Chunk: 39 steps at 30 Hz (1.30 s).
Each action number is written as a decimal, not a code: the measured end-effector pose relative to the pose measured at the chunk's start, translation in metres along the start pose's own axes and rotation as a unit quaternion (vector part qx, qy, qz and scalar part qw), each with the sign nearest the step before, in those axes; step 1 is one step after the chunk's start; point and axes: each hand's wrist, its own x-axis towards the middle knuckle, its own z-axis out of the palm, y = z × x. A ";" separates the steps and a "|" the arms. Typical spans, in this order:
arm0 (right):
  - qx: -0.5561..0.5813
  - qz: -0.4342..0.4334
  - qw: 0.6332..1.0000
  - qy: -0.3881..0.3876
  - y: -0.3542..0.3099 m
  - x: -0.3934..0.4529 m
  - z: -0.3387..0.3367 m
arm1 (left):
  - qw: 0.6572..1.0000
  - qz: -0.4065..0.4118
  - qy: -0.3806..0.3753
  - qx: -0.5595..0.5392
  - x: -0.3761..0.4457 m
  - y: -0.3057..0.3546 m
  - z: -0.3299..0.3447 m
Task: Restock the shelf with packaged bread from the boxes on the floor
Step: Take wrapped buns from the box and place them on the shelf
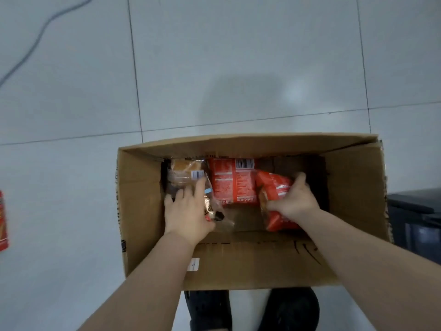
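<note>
Head view, looking straight down. Open cardboard box (pixel 250 259) on tiled floor (pixel 214 68), directly ahead of two dark shoes (pixel 210 309). Inside, few packages left: a clear-wrapped bread pack (pixel 183 174) at far left, a flat red pack (pixel 232 182) lying label-up in the middle, a second red pack (pixel 274 187) tilted at right, a small clear packet (pixel 214 211) near the left hand. Bare cardboard bottom visible on right side of box, so box judged nearly emptied. Shelf out of frame; amount already stocked impossible to tell. Another red package (pixel 2 220) lying on the floor at far left edge, well apart from box. Dark object (pixel 415 216) just beside box's right wall, identity unclear.

Left hand (pixel 188 211): reaching into box, fingers spread and half curled over the clear-wrapped bread pack and small packet, touching both; firm grasp not yet evident, so grip uncertain. Right hand (pixel 293 199): closed around the tilted red pack, thumb across its middle, wrapper crumpled under the grip, pack apparently lifted at one end.

Remaining, by judgement: secure left-hand pack, lift both out, carry to shelf, return for the flat red pack.
</note>
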 end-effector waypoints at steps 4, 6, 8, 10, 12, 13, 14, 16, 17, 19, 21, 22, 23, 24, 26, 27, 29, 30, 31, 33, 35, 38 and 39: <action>0.116 -0.004 0.981 -0.155 -0.028 -0.045 -0.040 | 0.994 0.011 0.019 -0.103 -0.019 0.027 -0.065; 0.189 -0.021 0.961 -0.199 -0.042 -0.078 -0.073 | 0.992 0.000 0.028 -0.125 -0.035 0.038 -0.111; 0.250 -0.034 0.939 -0.233 -0.053 -0.116 -0.115 | 0.990 -0.014 0.049 -0.134 -0.056 0.045 -0.163; 0.297 -0.055 0.919 -0.253 -0.062 -0.162 -0.167 | 0.988 -0.008 0.088 -0.128 -0.087 0.051 -0.223; 0.338 -0.086 0.901 -0.257 -0.072 -0.218 -0.227 | 0.985 0.018 0.122 -0.121 -0.129 0.056 -0.288; 0.362 -0.102 0.889 -0.261 -0.077 -0.249 -0.259 | 0.982 0.030 0.139 -0.123 -0.151 0.061 -0.321; 0.385 -0.115 0.879 -0.258 -0.080 -0.282 -0.291 | 0.978 0.042 0.159 -0.124 -0.173 0.066 -0.356; 0.427 -0.156 0.856 -0.245 -0.083 -0.349 -0.353 | 0.971 0.063 0.196 -0.124 -0.224 0.082 -0.425; 0.441 -0.175 0.848 -0.237 -0.085 -0.382 -0.380 | 0.967 0.079 0.216 -0.112 -0.251 0.089 -0.458; 0.472 -0.221 0.821 -0.232 -0.083 -0.458 -0.432 | 0.956 0.117 0.254 -0.084 -0.305 0.111 -0.526; 0.518 -0.250 0.788 -0.220 -0.081 -0.507 -0.465 | 0.949 0.149 0.270 -0.064 -0.341 0.132 -0.572; 0.521 -0.272 0.780 -0.214 -0.080 -0.541 -0.483 | 0.942 0.176 0.284 -0.039 -0.364 0.142 -0.598; 0.536 -0.286 0.768 -0.202 -0.078 -0.571 -0.497 | 0.933 0.199 0.299 -0.016 -0.385 0.154 -0.620; 0.548 -0.299 0.760 -0.181 -0.073 -0.600 -0.507 | 0.925 0.221 0.308 0.000 -0.406 0.167 -0.640; 0.556 -0.315 0.756 -0.143 -0.063 -0.656 -0.525 | 0.903 0.266 0.336 0.025 -0.444 0.189 -0.671; 0.561 -0.319 0.754 -0.120 -0.057 -0.678 -0.532 | 0.888 0.290 0.355 0.042 -0.461 0.198 -0.685; 0.569 -0.324 0.753 -0.064 -0.042 -0.714 -0.540 | 0.861 0.326 0.384 0.068 -0.490 0.212 -0.705; 0.578 -0.330 0.745 -0.041 -0.033 -0.731 -0.542 | 0.847 0.343 0.399 0.071 -0.503 0.218 -0.712; 0.587 -0.340 0.735 -0.019 -0.023 -0.748 -0.543 | 0.834 0.359 0.412 0.075 -0.516 0.223 -0.717; 0.587 -0.373 0.718 0.028 -0.003 -0.780 -0.541 | 0.806 0.395 0.431 0.087 -0.543 0.233 -0.725; 0.563 -0.395 0.723 0.070 0.016 -0.807 -0.533 | 0.775 0.437 0.446 0.103 -0.568 0.241 -0.727; 0.542 -0.406 0.720 0.151 0.048 -0.846 -0.518 | 0.729 0.495 0.461 0.109 -0.608 0.256 -0.722; 0.541 -0.402 0.717 0.178 0.059 -0.862 -0.513 | 0.714 0.515 0.462 0.108 -0.621 0.262 -0.720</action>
